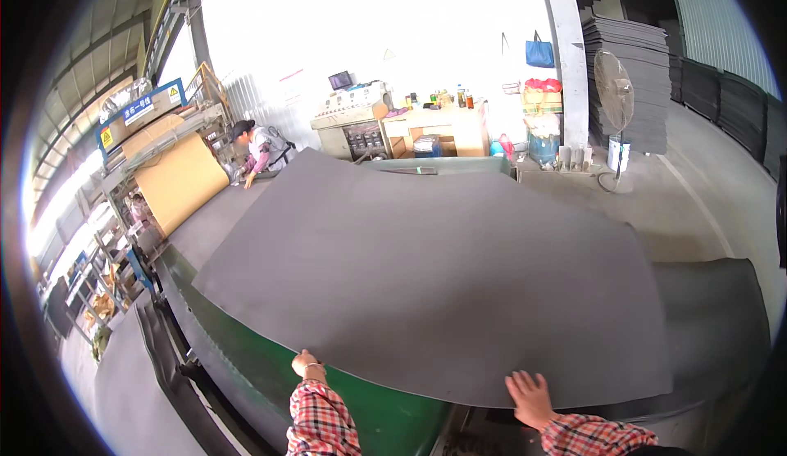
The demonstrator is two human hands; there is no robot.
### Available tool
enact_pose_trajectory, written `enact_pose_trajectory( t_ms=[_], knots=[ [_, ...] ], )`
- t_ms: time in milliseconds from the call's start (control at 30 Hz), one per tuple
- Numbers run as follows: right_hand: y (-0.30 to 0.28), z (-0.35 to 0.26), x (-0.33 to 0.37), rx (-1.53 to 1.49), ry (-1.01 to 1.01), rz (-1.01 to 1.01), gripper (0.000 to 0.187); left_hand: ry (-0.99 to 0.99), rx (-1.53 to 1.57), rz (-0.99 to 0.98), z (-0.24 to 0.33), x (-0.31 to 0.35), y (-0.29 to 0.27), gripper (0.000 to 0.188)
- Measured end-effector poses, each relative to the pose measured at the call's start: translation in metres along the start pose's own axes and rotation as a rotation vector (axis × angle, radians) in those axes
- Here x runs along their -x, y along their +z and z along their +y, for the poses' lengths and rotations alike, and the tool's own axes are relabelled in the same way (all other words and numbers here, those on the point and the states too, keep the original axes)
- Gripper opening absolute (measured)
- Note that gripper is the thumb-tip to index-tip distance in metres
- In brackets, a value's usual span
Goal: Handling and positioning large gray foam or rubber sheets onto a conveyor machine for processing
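Observation:
A large dark grey foam-like sheet (426,267) spreads before me, its near edge running past both my hands. My left hand (307,364) is closed on that edge, the fingers wrapped over it. Near the sheet's right corner, my right hand (531,400) lies flat on top with its fingers apart. Under the sheet, a green conveyor belt (369,411) shows along the near left side. More dark sheet material (713,317) hangs over an end at the right, partly covered by the large sheet.
A co-worker (269,149) leans over the line at the far left, beside a machine with a tan web (184,181). Behind stand a control console (352,105) and a cluttered desk (467,127). A pedestal fan (615,91) and stacked dark sheets (639,63) are at the right.

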State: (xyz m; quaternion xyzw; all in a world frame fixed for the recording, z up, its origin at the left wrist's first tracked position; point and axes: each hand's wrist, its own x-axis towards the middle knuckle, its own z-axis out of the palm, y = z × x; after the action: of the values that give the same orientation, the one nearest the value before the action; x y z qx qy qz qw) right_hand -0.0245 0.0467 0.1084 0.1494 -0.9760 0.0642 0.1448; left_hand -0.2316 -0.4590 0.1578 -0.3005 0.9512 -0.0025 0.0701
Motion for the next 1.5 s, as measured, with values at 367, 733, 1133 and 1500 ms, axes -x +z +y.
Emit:
enact_pose_trajectory(
  t_ms=[367,733,1133,1500],
  knots=[
    [-0.022,-0.079,-0.062,-0.175,-0.157,0.105,0.050,0.811,0.180,0.052,0.120,0.216,-0.012,0.072],
    [0.006,0.022,-0.016,-0.854,0.312,0.308,0.039,0.483,-0.141,0.002,0.058,0.079,-0.030,0.074],
    [0.218,0.183,0.231,-0.072,0.462,-0.585,0.077,0.956,0.621,-1.101,0.172,0.473,0.066,0.033],
    [0.272,0.221,0.244,-0.121,-0.010,-0.563,0.049,0.542,0.526,-1.190,0.230,0.436,0.169,0.045]
  ],
)
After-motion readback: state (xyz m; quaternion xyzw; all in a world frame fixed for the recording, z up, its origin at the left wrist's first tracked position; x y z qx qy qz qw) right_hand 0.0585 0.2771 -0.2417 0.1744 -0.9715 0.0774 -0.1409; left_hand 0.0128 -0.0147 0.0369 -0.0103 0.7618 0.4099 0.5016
